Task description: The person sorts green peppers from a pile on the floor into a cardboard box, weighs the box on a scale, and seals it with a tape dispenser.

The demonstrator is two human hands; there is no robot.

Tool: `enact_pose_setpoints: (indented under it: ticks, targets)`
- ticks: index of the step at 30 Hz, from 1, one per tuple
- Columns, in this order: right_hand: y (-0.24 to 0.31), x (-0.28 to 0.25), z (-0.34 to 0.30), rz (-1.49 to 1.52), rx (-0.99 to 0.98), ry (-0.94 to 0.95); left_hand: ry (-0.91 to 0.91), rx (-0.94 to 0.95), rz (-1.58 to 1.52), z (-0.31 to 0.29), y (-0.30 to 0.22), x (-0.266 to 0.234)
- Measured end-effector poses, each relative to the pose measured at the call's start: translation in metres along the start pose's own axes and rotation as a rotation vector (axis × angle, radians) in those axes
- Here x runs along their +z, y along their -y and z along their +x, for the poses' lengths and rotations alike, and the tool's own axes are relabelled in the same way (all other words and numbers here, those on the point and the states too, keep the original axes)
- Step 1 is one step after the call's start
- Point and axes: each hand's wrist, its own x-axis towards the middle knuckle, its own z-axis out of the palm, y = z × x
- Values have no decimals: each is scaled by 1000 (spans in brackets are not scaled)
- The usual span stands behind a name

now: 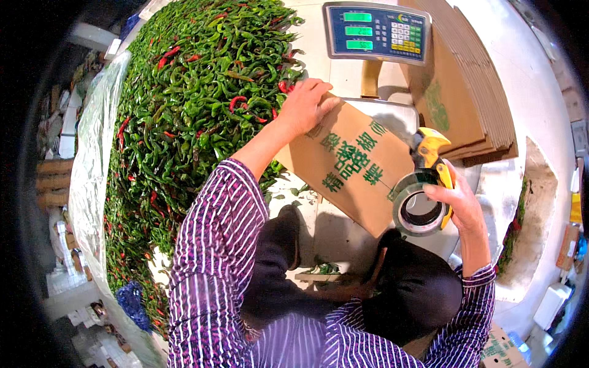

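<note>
While the left hand [307, 105] lay on the far left corner of the carton [353, 165], the right hand [463, 202] held the dispenser [434, 147] at the carton's right edge, as the head view showed. The left fingers were closed over that corner, their tips partly hidden; the right fingers were clamped around the dispenser, the thumb beside the tape roll [422, 230]. Between the two hands, the carton appeared tilted; what bore its weight could not be told. Beyond it stood the scale [375, 32], to its left lay the peppers [202, 92], to its far right leaned the cardboard [469, 92], and on its near side were the legs [417, 282].

Several faults were judged possible. Only one hand steadied the carton, and at a single corner, so a push from the dispenser could have swung it or pulled that corner free. A dispenser held askew to the edge could have laid tape crooked or creased; whether any tape reached the carton could not be told. The right thumb, so near the roll, could have dragged on it and stalled the feed. To the carton's left, the sleeve [211, 227] could have brushed loose peppers from the heap.
</note>
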Motion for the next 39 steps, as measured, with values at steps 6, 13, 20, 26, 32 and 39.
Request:
enact_pose_setpoints:
  ticks: [6, 13, 20, 26, 32, 39]
  targets:
    - [-10, 2, 20, 162, 74, -95, 299, -483, -813, -1, 34, -11]
    - [14, 12, 40, -68, 208, 76, 380, -809, -1349, -31, 54, 23]
    - [-5, -5, 43, -94, 216, -40, 203, -562, -1681, -60, 49, 52]
    - [-14, -26, 47, -68, 199, 43, 67, -651, -1567, -139, 55, 118]
    - [-15, -20, 51, -14, 181, 71, -46, -701, -1440, -159, 42, 92]
    - [-17, -15, 46, 60, 156, -46, 11, -621, -1356, -140, 40, 57]
